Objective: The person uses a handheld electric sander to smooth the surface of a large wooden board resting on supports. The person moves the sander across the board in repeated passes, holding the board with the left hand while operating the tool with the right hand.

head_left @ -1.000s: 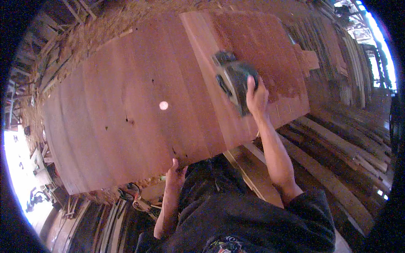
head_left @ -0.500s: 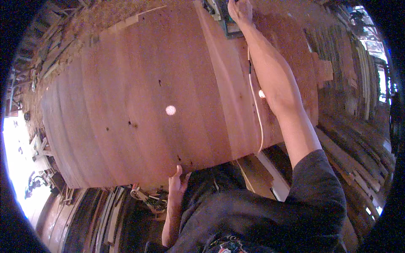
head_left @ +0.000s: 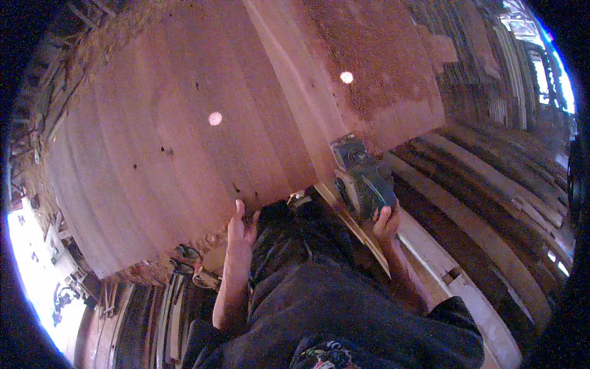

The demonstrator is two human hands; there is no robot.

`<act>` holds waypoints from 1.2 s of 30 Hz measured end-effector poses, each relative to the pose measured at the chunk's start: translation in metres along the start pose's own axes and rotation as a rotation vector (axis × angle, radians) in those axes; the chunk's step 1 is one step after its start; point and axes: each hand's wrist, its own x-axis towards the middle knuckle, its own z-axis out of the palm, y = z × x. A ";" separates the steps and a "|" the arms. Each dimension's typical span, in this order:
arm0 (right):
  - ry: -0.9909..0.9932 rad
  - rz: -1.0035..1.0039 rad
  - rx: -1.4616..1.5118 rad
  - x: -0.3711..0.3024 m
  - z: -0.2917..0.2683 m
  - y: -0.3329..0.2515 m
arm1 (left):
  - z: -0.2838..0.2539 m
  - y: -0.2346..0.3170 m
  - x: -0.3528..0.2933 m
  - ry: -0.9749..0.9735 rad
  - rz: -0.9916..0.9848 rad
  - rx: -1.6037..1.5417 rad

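Both hands are working at the near edge of a big reddish wooden panel (head_left: 184, 141). Left hand (head_left: 239, 226) is pressing against that near edge, fingers closed together and thumb up, touching the wood without gripping anything. Right hand (head_left: 387, 222) is curling around the rear handle of a dark power planer (head_left: 362, 175), fingers wrapped shut on it from below.

Going by size, the panel is filling most of the view, made of many boards joined side by side, with small dark knots scattered over its left part. Two bright spots of light are lying on it, one near the middle and one toward the far right. A raised plank (head_left: 295, 92) is running from the far edge down to the near edge, right of the middle. Right of this plank the surface is looking rough and covered in sawdust (head_left: 375, 67), while the left part is looking smoother.

Long timbers (head_left: 479, 203) are lying side by side on the floor beyond the panel's right edge, well below it.

The planer is sitting at the near end of the plank, its front on the wood and its rear hanging past the near edge, tilted toward the person.
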 end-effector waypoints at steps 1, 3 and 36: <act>0.007 -0.080 -0.142 -0.007 -0.005 0.018 | -0.005 -0.001 0.006 -0.023 0.003 -0.007; 0.033 -0.181 -0.294 -0.001 -0.002 0.024 | -0.021 -0.005 0.021 -0.072 -0.004 -0.002; 0.084 -0.452 -0.163 0.436 0.233 -0.259 | -0.028 -0.023 0.018 0.014 0.114 -0.068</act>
